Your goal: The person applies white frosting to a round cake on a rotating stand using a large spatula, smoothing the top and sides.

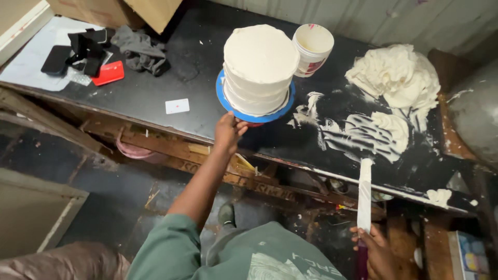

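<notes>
Scraper [365, 194], long and white with icing, is clamped in the right hand [377, 249] low at the near edge of the black worktop [155, 93], blade pointing toward the smeared icing [363, 132]. The left hand [230, 130] has its grip closed on the blue board [228, 101] under the tall white cake [259, 67]. A white tub [312, 47] stands just behind the cake.

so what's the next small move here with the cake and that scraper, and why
Probably bring the scraper up to the side of the cake. The right hand holds it low, off the table edge, far from the cake, while the left hand already grips the blue turntable, and the frosting looks ridged.
</notes>
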